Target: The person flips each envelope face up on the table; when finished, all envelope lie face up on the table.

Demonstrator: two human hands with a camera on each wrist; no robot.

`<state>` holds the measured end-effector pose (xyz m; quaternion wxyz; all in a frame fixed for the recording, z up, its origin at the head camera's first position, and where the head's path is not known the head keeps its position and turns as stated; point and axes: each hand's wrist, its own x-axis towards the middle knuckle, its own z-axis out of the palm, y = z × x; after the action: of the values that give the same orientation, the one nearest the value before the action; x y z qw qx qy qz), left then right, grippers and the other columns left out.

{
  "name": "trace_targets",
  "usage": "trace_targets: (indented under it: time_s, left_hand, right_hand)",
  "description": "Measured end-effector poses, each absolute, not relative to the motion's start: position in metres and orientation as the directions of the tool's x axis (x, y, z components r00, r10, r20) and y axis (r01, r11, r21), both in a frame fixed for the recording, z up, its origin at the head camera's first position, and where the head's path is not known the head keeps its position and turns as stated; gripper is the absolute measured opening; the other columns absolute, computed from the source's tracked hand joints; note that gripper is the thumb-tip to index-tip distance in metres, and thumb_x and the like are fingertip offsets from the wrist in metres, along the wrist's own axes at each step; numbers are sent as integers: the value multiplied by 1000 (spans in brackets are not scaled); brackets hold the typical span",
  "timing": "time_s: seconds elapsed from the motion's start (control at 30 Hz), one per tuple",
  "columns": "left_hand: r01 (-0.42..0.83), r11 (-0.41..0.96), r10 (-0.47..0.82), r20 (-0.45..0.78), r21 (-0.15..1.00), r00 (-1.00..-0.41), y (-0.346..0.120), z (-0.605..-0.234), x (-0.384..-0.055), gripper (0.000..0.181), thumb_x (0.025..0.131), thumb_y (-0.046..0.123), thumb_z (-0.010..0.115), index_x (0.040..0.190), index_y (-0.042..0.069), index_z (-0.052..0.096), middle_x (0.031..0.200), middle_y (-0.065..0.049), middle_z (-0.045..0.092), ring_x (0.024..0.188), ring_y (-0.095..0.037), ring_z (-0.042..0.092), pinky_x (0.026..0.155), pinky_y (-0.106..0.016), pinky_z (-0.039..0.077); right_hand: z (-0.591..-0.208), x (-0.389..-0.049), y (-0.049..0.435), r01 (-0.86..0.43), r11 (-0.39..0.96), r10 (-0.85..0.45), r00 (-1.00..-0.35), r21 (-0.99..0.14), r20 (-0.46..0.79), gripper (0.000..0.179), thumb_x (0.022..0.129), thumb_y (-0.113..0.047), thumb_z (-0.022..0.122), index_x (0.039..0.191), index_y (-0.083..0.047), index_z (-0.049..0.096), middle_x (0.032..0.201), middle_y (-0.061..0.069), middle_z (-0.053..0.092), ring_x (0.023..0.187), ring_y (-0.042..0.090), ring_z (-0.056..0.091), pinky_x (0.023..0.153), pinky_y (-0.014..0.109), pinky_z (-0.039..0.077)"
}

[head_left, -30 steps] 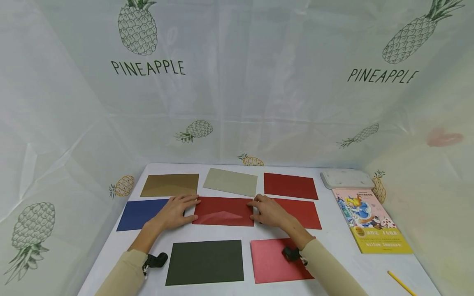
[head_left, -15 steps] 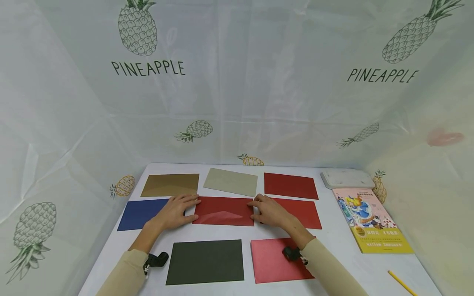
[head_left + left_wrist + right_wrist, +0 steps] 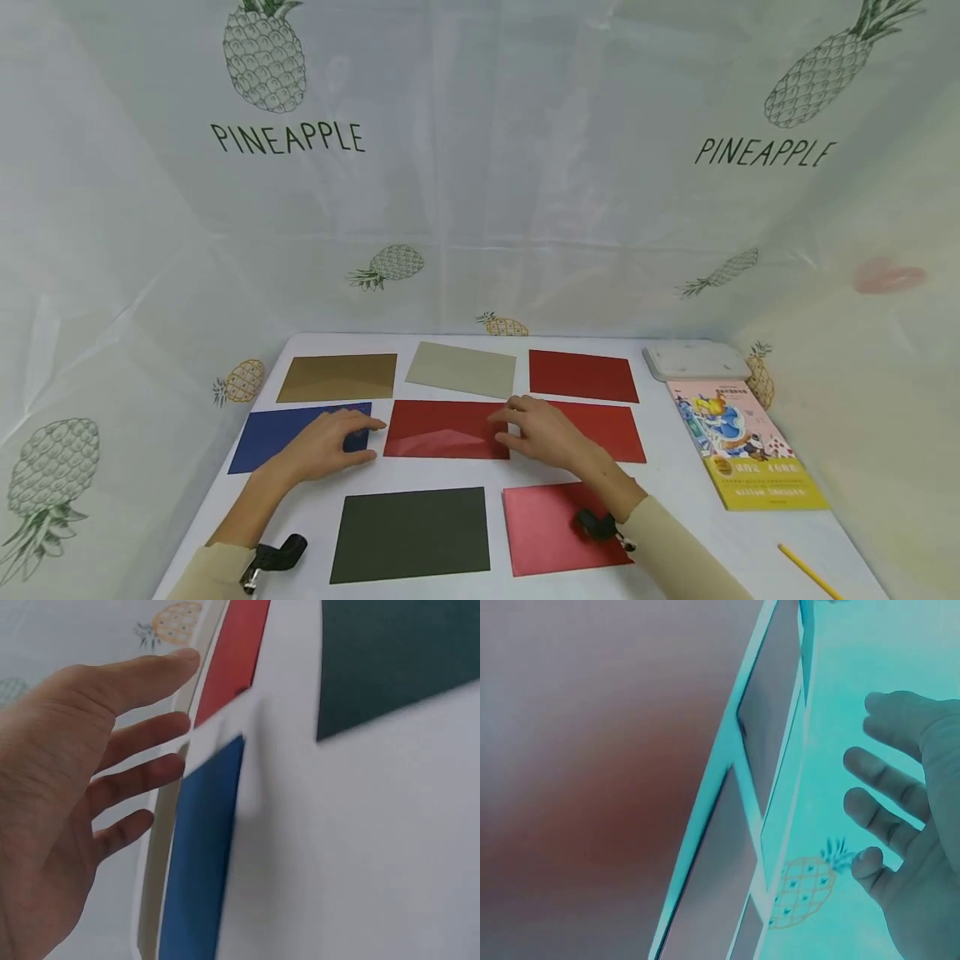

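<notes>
A flat red paper rectangle, perhaps an envelope, lies mid-table with a paler, flap-like patch along its lower edge. My left hand is over the right part of a blue rectangle, its fingertips apart from the red one. In the left wrist view the left fingers are spread and hold nothing. My right hand is over the red rectangle's right edge; whether it touches is hard to tell. Loosely bent, its fingers hold nothing in the right wrist view. Another red rectangle is partly hidden behind the right hand.
Tan, pale grey and dark red rectangles lie along the back. In front are a dark green rectangle and a pink one. A book, a white case and a yellow pencil are at right.
My left hand has drawn away leftward from the middle red rectangle's left edge, now over the blue one. The right hand's fingers have shifted slightly over the right edge. The head view has turned slightly.
</notes>
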<state>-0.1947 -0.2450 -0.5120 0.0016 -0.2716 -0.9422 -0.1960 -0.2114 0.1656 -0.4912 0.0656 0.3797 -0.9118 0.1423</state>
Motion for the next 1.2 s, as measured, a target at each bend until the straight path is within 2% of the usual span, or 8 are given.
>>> trace_targets:
  time_s: [0.13, 0.23, 0.43, 0.53, 0.8, 1.0, 1.2]
  left_hand:
    - [449, 799, 460, 74, 399, -885, -263, -517, -178, 44, 85, 40, 80, 126, 27, 70, 119, 8, 70, 110, -19, 61, 96, -55, 46]
    - [411, 817, 428, 54, 403, -902, -274, -521, -168, 45, 82, 40, 83, 124, 31, 71, 118, 12, 69, 110, -16, 60, 96, -53, 45]
    - [459, 815, 454, 103, 353, -885, -286, -525, -156, 50, 76, 31, 88, 123, 31, 71, 116, 15, 69, 109, -15, 57, 88, -46, 44]
    - [492, 806, 476, 133, 329, -869, -286, -527, -150, 52, 73, 29, 90, 122, 31, 72, 116, 16, 69, 110, -15, 57, 86, -46, 44]
    - [522, 789, 512, 124, 323, -850, -279, -530, -139, 49, 74, 31, 89, 119, 38, 71, 117, 21, 66, 112, -11, 54, 87, -43, 44]
    - [544, 769, 529, 144, 335, -836, -276, -529, -139, 46, 74, 29, 89, 117, 37, 73, 116, 20, 66, 110, -12, 55, 85, -44, 43]
    - [554, 761, 528, 174, 338, -831, -275, -535, -139, 41, 75, 29, 88, 114, 34, 75, 113, 22, 66, 107, -11, 56, 84, -46, 43]
  right_hand:
    - [-487, -197, 160, -746, 634, -707, -666, -206, 238, 35, 90, -38, 76, 121, -23, 72, 111, -7, 67, 96, 8, 60, 83, 32, 54]
    - [-490, -187, 154, -783, 583, -758, -621, -217, 201, 35, 90, -41, 75, 122, -26, 71, 113, -11, 65, 102, 7, 60, 88, 30, 52]
    - [-503, -171, 141, -872, 442, -875, -470, -210, 111, 33, 92, -47, 71, 120, -30, 74, 114, -13, 64, 105, 4, 57, 89, 26, 50]
    - [-512, -167, 137, -890, 405, -903, -426, -207, 65, 32, 91, -49, 71, 118, -33, 75, 115, -16, 63, 105, 1, 56, 89, 27, 50]
    - [-519, -162, 134, -897, 407, -911, -413, -171, 1, 34, 90, -51, 72, 119, -34, 75, 120, -14, 63, 108, 1, 57, 90, 30, 50]
    - [-516, -163, 133, -890, 450, -892, -451, -71, 2, 40, 89, -53, 72, 123, -33, 72, 122, -13, 63, 108, 5, 59, 92, 34, 51]
    - [-516, -163, 134, -871, 490, -871, -491, -30, 8, 48, 86, -57, 73, 127, -32, 71, 123, -11, 61, 104, 5, 60, 85, 30, 52]
